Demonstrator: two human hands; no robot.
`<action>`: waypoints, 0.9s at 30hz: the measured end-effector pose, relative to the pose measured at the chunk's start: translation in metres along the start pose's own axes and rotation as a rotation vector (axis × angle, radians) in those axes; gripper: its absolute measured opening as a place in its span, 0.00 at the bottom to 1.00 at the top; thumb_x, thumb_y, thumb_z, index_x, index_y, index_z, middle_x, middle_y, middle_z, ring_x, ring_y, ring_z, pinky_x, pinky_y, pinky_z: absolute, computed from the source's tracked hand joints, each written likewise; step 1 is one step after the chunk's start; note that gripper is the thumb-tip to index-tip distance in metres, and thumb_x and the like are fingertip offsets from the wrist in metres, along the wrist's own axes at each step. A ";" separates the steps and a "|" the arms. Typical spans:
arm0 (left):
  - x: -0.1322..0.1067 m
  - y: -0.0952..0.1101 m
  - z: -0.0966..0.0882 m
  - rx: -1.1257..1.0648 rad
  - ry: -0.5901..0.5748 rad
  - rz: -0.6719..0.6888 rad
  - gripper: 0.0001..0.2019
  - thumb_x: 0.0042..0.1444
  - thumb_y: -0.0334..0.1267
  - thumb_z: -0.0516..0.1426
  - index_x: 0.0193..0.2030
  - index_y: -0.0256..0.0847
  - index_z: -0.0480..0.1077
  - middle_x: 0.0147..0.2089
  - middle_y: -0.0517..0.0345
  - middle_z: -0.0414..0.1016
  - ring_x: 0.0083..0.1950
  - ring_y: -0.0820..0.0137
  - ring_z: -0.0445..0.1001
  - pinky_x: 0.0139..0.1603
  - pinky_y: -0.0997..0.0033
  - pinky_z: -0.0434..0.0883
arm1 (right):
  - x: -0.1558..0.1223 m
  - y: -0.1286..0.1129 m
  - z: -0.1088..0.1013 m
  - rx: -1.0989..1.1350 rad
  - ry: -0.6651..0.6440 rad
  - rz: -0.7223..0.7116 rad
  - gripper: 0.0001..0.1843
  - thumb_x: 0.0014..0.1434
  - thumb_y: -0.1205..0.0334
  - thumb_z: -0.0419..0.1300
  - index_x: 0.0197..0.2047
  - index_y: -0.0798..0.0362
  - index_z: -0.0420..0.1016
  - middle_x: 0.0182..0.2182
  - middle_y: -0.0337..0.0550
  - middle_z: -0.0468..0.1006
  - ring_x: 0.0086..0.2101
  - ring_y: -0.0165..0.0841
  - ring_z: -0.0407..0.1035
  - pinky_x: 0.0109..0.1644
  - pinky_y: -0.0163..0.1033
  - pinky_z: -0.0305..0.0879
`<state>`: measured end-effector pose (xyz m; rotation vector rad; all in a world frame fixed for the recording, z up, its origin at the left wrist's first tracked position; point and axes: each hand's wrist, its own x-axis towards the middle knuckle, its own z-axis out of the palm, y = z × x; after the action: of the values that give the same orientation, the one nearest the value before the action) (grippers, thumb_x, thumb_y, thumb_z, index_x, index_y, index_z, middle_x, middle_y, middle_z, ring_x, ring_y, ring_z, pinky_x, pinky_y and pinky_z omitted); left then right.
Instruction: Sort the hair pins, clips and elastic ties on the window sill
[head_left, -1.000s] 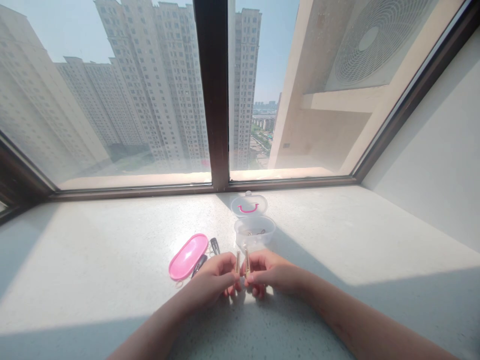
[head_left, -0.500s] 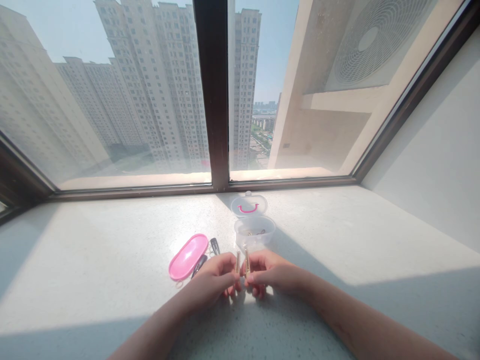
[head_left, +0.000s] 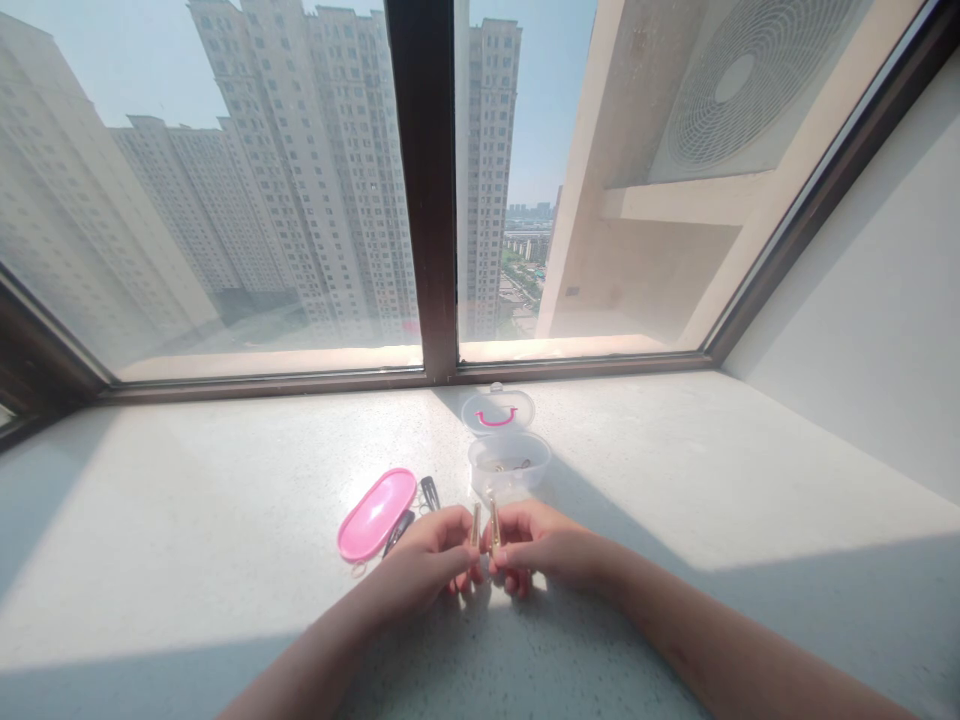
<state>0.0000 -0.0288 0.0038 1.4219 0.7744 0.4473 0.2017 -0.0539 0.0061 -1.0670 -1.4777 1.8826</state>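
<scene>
Left hand (head_left: 424,560) pinches the left gold clip (head_left: 475,524), right hand (head_left: 536,548) the right gold clip (head_left: 495,522), both upright; I'd grip low and firmly, clips parallel.

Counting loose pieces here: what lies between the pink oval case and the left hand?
Head view: two dark hair clips lie on the sill between the pink oval case and the left hand, which pinches a gold clip.
</scene>
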 end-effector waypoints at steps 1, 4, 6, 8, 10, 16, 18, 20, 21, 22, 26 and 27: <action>0.000 -0.001 0.000 -0.001 0.003 -0.001 0.02 0.53 0.33 0.56 0.33 0.38 0.66 0.29 0.59 0.72 0.28 0.74 0.67 0.29 0.73 0.63 | 0.000 0.000 0.000 -0.001 0.000 0.000 0.10 0.47 0.67 0.60 0.36 0.58 0.73 0.26 0.39 0.73 0.24 0.27 0.69 0.29 0.32 0.67; 0.000 -0.001 0.000 -0.004 0.001 0.000 0.02 0.53 0.33 0.56 0.33 0.38 0.66 0.29 0.59 0.72 0.28 0.74 0.67 0.29 0.73 0.63 | 0.000 0.001 0.000 -0.003 -0.001 0.001 0.10 0.48 0.67 0.60 0.36 0.58 0.73 0.27 0.40 0.74 0.24 0.27 0.69 0.29 0.32 0.66; 0.001 -0.001 0.000 -0.007 -0.005 0.004 0.02 0.53 0.33 0.56 0.33 0.38 0.66 0.29 0.59 0.72 0.28 0.74 0.67 0.29 0.73 0.63 | 0.000 0.001 0.000 0.001 -0.001 0.001 0.10 0.48 0.67 0.60 0.36 0.58 0.73 0.26 0.40 0.74 0.24 0.27 0.69 0.29 0.32 0.66; 0.001 -0.001 -0.001 -0.008 -0.006 0.004 0.02 0.53 0.33 0.56 0.33 0.38 0.66 0.29 0.59 0.72 0.28 0.74 0.67 0.29 0.73 0.63 | 0.000 0.000 0.000 0.003 0.001 0.003 0.09 0.48 0.67 0.60 0.36 0.58 0.73 0.26 0.40 0.73 0.25 0.27 0.69 0.29 0.32 0.66; 0.001 -0.001 -0.001 -0.005 -0.004 -0.001 0.02 0.53 0.33 0.56 0.33 0.38 0.66 0.29 0.59 0.72 0.28 0.74 0.67 0.29 0.73 0.63 | 0.000 -0.001 0.000 0.000 0.001 0.004 0.10 0.48 0.67 0.60 0.36 0.59 0.73 0.26 0.41 0.73 0.25 0.27 0.69 0.29 0.32 0.67; 0.000 0.000 0.000 -0.001 0.003 -0.005 0.01 0.53 0.32 0.56 0.33 0.38 0.66 0.29 0.59 0.72 0.28 0.74 0.67 0.29 0.73 0.63 | 0.000 -0.001 0.000 -0.014 -0.002 0.011 0.10 0.47 0.66 0.60 0.36 0.58 0.73 0.26 0.40 0.73 0.24 0.26 0.68 0.28 0.31 0.66; 0.000 0.000 0.000 -0.006 0.004 -0.005 0.01 0.53 0.32 0.56 0.33 0.38 0.66 0.29 0.59 0.71 0.28 0.74 0.67 0.29 0.74 0.63 | 0.000 0.000 0.000 -0.010 -0.007 0.004 0.11 0.47 0.67 0.59 0.37 0.58 0.73 0.26 0.40 0.73 0.24 0.26 0.68 0.28 0.31 0.67; 0.000 -0.001 0.000 -0.011 0.004 -0.001 0.01 0.53 0.32 0.55 0.33 0.38 0.66 0.29 0.59 0.71 0.28 0.75 0.67 0.29 0.73 0.63 | 0.000 0.000 0.000 -0.007 -0.007 -0.003 0.10 0.48 0.67 0.59 0.37 0.58 0.73 0.26 0.40 0.73 0.25 0.26 0.69 0.29 0.31 0.67; 0.000 -0.001 0.000 -0.013 0.003 0.001 0.01 0.53 0.32 0.55 0.33 0.38 0.66 0.29 0.59 0.71 0.28 0.75 0.67 0.29 0.73 0.63 | 0.000 0.000 0.000 -0.008 -0.006 -0.002 0.10 0.48 0.67 0.59 0.36 0.58 0.73 0.26 0.40 0.73 0.25 0.26 0.69 0.29 0.31 0.67; 0.000 -0.001 0.000 -0.014 0.001 0.004 0.01 0.53 0.32 0.55 0.33 0.38 0.66 0.29 0.59 0.71 0.28 0.75 0.66 0.29 0.73 0.63 | 0.000 0.000 0.001 -0.009 -0.003 0.001 0.10 0.48 0.67 0.59 0.36 0.58 0.73 0.26 0.40 0.73 0.24 0.26 0.69 0.29 0.31 0.67; 0.000 0.000 0.001 -0.008 0.000 0.007 0.01 0.53 0.32 0.55 0.33 0.38 0.65 0.29 0.59 0.71 0.28 0.75 0.66 0.29 0.73 0.63 | 0.000 0.000 0.000 -0.010 0.003 0.010 0.09 0.47 0.67 0.59 0.35 0.58 0.73 0.26 0.41 0.74 0.24 0.26 0.68 0.28 0.31 0.67; 0.000 0.000 0.001 -0.006 0.000 0.006 0.02 0.53 0.32 0.56 0.33 0.38 0.65 0.29 0.59 0.71 0.28 0.75 0.67 0.29 0.73 0.63 | 0.000 0.000 0.000 -0.012 0.001 0.008 0.10 0.47 0.67 0.59 0.35 0.59 0.73 0.27 0.41 0.74 0.24 0.26 0.69 0.28 0.31 0.67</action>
<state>0.0001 -0.0295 0.0042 1.4189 0.7687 0.4535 0.2014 -0.0539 0.0062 -1.0804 -1.4881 1.8811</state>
